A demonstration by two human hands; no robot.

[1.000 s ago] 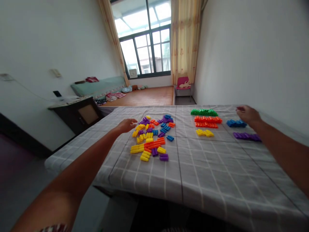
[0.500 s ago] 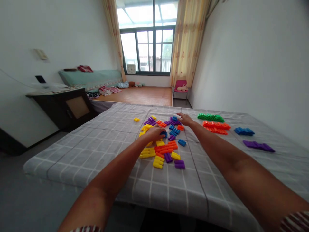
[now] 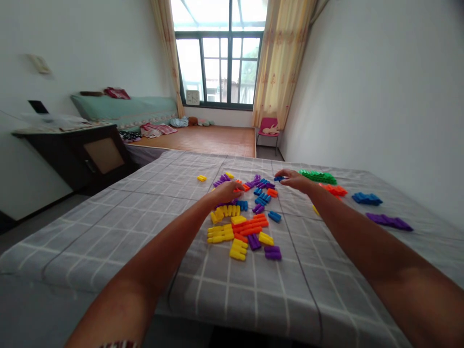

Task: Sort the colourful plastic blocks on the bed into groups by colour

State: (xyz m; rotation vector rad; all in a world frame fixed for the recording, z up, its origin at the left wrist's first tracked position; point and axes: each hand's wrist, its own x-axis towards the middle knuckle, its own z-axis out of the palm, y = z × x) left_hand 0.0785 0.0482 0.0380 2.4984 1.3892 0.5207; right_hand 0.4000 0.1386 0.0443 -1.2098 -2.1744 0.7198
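A mixed pile of yellow, orange [image 3: 250, 225], purple and blue plastic pieces lies on the grey checked cloth [image 3: 145, 232]. My left hand [image 3: 228, 191] is over the back left of the pile, above purple and orange pieces; its fingertips are too small to tell whether they grip one. At the pile's back right, my right hand [image 3: 288, 178] pinches a small blue piece [image 3: 279, 178]. Sorted rows stand to the right: green [image 3: 317, 177], orange [image 3: 335, 190], blue [image 3: 367, 198] and purple [image 3: 388, 221]. The right forearm partly hides the orange row.
One yellow piece [image 3: 202, 178] lies apart at the back left. A dark cabinet [image 3: 101, 154] stands left of the table. Beyond the table are a low bed platform [image 3: 210, 137] and a pink chair [image 3: 268, 126].
My right hand has moved right, away from the pile, with a blue piece in its fingers. My left hand has shifted left and back, uncovering a blue piece. The view has shifted slightly.
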